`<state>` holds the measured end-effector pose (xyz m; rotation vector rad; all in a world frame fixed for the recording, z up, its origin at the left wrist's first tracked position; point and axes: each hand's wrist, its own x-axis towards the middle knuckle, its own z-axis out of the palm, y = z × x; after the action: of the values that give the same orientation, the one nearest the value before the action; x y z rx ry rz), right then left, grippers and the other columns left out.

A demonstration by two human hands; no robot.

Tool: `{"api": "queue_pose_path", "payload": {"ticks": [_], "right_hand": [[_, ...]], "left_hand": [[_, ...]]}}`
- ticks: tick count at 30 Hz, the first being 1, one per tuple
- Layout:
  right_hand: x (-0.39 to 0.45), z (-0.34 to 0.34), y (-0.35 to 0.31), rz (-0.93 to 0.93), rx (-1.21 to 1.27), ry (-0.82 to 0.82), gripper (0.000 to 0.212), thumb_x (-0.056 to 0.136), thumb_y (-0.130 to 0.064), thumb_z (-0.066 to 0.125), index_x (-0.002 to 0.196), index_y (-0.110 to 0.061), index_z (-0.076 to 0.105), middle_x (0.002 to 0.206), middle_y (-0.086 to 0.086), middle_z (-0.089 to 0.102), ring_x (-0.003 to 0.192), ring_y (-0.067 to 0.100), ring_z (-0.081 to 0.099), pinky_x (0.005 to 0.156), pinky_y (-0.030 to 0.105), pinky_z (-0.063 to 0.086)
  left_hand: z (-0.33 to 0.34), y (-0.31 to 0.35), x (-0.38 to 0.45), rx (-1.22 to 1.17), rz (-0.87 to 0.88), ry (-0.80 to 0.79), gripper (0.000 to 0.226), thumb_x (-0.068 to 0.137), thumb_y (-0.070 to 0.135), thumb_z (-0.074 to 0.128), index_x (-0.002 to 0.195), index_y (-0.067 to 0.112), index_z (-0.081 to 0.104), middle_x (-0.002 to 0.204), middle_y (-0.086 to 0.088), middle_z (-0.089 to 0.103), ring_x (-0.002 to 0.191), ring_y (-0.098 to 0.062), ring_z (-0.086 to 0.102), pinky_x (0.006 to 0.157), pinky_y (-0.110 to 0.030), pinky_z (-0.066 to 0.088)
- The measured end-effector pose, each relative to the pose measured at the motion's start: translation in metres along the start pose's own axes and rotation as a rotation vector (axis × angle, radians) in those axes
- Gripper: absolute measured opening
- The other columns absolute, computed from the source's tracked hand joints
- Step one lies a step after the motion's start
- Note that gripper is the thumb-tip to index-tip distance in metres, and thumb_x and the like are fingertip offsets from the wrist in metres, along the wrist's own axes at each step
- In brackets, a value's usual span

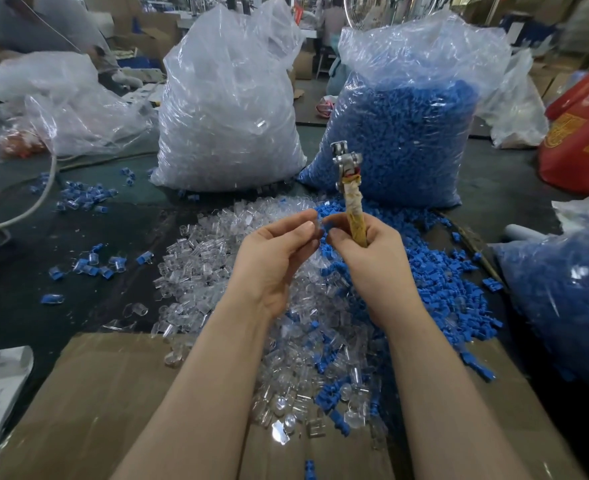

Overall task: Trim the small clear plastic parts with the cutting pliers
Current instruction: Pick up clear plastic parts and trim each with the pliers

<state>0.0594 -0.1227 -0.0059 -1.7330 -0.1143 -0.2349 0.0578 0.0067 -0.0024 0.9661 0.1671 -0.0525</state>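
My right hand (366,258) grips the tape-wrapped handles of the cutting pliers (350,188), whose metal jaws point up and away. My left hand (275,254) pinches a small clear plastic part (318,225) between thumb and fingertips; the right hand's fingertips touch the same part. Both hands hover over a heap of clear plastic parts (217,258) mixed with blue plastic parts (438,278) on the dark table.
A big bag of clear parts (227,109) and a big bag of blue parts (404,133) stand behind the heap. Another blue-filled bag (563,292) lies at right. A cardboard sheet (99,403) covers the near table. Scattered blue-and-clear pieces (85,199) lie at left, and a red bag (584,133) stands far right.
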Motion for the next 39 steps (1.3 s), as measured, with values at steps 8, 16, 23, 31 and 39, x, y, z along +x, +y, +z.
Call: {"api": "queue_pose_path", "payload": {"ticks": [8, 16, 23, 31, 39], "right_hand": [[0.0, 0.001, 0.001, -0.049, 0.034, 0.062, 0.015, 0.088, -0.013, 0.071, 0.08, -0.024, 0.064, 0.07, -0.008, 0.064, 0.071, 0.011, 0.06, 0.069, 0.021, 0.053], [-0.001, 0.003, 0.0, -0.125, 0.032, 0.121, 0.018, 0.091, -0.016, 0.069, 0.077, -0.027, 0.064, 0.068, -0.008, 0.062, 0.067, 0.005, 0.056, 0.064, 0.019, 0.05], [-0.001, 0.006, 0.0, -0.194, -0.023, 0.141, 0.023, 0.091, -0.014, 0.068, 0.077, -0.031, 0.061, 0.077, 0.001, 0.062, 0.065, 0.013, 0.055, 0.063, 0.024, 0.049], [-0.002, 0.006, 0.003, -0.224, -0.053, 0.13, 0.02, 0.092, -0.016, 0.067, 0.079, -0.03, 0.06, 0.067, -0.01, 0.059, 0.06, 0.002, 0.05, 0.058, 0.019, 0.047], [-0.001, 0.013, 0.008, -0.198, -0.107, 0.158, 0.009, 0.091, -0.02, 0.067, 0.083, -0.022, 0.063, 0.059, -0.014, 0.052, 0.055, 0.002, 0.045, 0.056, 0.022, 0.04]], "left_hand": [[-0.007, 0.003, 0.0, 0.086, 0.08, -0.002, 0.03, 0.082, -0.017, 0.061, 0.099, 0.005, 0.073, 0.093, -0.008, 0.077, 0.086, -0.015, 0.074, 0.073, -0.019, 0.057], [-0.004, 0.0, -0.003, 0.322, 0.222, 0.054, 0.021, 0.079, -0.003, 0.075, 0.087, 0.016, 0.076, 0.085, -0.002, 0.077, 0.085, -0.015, 0.072, 0.081, -0.025, 0.059], [-0.002, 0.001, -0.004, 0.409, 0.251, 0.0, 0.021, 0.083, -0.002, 0.072, 0.096, 0.014, 0.075, 0.09, -0.004, 0.077, 0.08, -0.008, 0.07, 0.073, -0.018, 0.055], [-0.002, 0.001, -0.004, 0.424, 0.278, -0.033, 0.021, 0.086, -0.003, 0.069, 0.096, 0.015, 0.074, 0.088, -0.001, 0.077, 0.083, -0.01, 0.07, 0.079, -0.022, 0.057], [-0.001, 0.002, -0.003, 0.459, 0.307, -0.017, 0.024, 0.085, -0.004, 0.07, 0.101, 0.013, 0.075, 0.096, -0.003, 0.077, 0.092, -0.013, 0.072, 0.083, -0.022, 0.057]]}}
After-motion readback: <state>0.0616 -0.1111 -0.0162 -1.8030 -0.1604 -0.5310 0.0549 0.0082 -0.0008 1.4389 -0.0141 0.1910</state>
